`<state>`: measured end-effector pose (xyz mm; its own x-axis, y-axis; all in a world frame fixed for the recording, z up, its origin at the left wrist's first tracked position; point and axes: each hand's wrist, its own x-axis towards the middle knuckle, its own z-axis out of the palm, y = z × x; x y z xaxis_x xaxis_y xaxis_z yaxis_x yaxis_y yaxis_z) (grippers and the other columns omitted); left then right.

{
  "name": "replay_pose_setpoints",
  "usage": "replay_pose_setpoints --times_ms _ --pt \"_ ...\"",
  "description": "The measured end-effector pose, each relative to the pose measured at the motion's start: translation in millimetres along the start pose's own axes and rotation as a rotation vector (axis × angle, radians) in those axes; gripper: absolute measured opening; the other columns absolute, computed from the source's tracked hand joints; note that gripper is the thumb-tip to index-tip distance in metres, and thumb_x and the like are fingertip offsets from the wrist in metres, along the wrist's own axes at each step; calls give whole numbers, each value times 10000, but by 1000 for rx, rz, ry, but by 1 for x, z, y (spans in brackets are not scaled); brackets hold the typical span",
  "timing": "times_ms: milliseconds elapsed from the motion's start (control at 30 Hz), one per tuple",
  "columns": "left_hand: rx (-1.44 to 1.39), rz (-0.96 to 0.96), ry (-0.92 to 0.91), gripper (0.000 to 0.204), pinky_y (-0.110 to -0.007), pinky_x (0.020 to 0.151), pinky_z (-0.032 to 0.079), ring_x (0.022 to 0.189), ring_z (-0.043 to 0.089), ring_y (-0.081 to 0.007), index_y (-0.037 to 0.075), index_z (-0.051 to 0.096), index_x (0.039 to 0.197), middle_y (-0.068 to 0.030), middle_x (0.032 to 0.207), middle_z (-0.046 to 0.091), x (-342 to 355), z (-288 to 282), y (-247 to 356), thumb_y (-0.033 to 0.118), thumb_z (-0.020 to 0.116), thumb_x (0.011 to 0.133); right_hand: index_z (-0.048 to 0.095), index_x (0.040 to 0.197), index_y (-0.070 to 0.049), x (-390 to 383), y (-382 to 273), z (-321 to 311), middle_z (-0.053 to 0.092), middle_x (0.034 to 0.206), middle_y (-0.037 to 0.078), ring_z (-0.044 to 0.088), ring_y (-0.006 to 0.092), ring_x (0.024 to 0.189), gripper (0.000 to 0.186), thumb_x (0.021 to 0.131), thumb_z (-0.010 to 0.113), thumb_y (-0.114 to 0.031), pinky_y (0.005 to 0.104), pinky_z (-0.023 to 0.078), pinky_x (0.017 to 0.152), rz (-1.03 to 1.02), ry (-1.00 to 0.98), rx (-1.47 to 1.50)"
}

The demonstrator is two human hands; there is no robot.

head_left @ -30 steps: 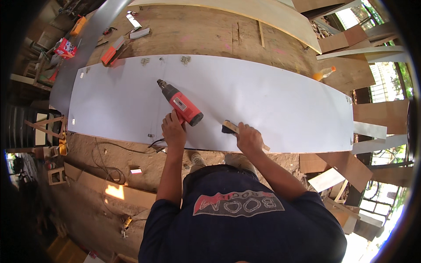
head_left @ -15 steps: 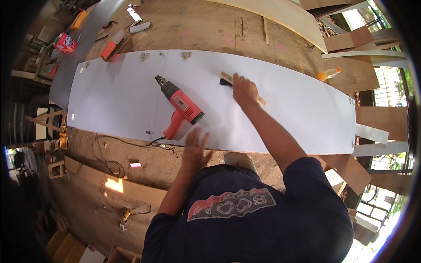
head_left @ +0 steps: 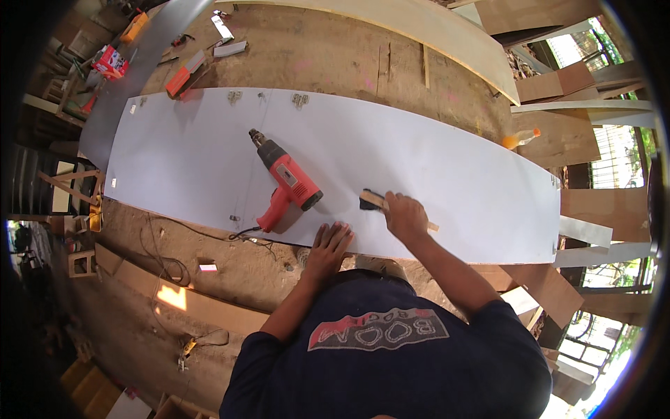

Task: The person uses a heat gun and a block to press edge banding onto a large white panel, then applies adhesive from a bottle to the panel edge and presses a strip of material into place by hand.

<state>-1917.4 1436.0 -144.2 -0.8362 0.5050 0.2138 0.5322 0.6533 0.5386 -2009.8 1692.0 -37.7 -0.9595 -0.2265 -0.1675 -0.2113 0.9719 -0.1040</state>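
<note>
Brush (head_left: 373,200) sits clasped in the right hand (head_left: 406,215); left hand (head_left: 330,251) spreads over the panel (head_left: 481,185); heat gun (head_left: 296,183) (unheld) could slide if its cord (head_left: 246,231) snags.

a red-and-black heat gun (head_left: 292,184) lies on its side on a long, pale board (head_left: 481,188), pointing toward the far edge. to its right slants a wooden-handled brush (head_left: 374,201) with dark bristles.

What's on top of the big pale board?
On the board: a red heat gun and metal fittings. The right hand holds a brush over it; the left hand is at its near edge. What they cover can't be seen.
</note>
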Motion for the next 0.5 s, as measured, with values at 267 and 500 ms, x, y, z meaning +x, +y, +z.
replay_pose_setpoints --times_ms 267,500 --pt "72 -73 131 736 -603 1297 298 1534 455 -333 60 572 1522 -114 1586 559 19 8 -14 329 798 876 601 1259 -107 143 8 -36 780 1103 188 744 407 1100 411 961 784 -323 526 584 962 294 6 37" --pt "-22 -51 127 877 -600 1304 272 1529 450 -362 -1 483 1567 -181 1583 540 41 -16 -15 303 849 829 605 1227 -74 109 7 -33 784 1098 188 752 387 1090 445 942 812 -345 508 580 958 180 -132 -48"
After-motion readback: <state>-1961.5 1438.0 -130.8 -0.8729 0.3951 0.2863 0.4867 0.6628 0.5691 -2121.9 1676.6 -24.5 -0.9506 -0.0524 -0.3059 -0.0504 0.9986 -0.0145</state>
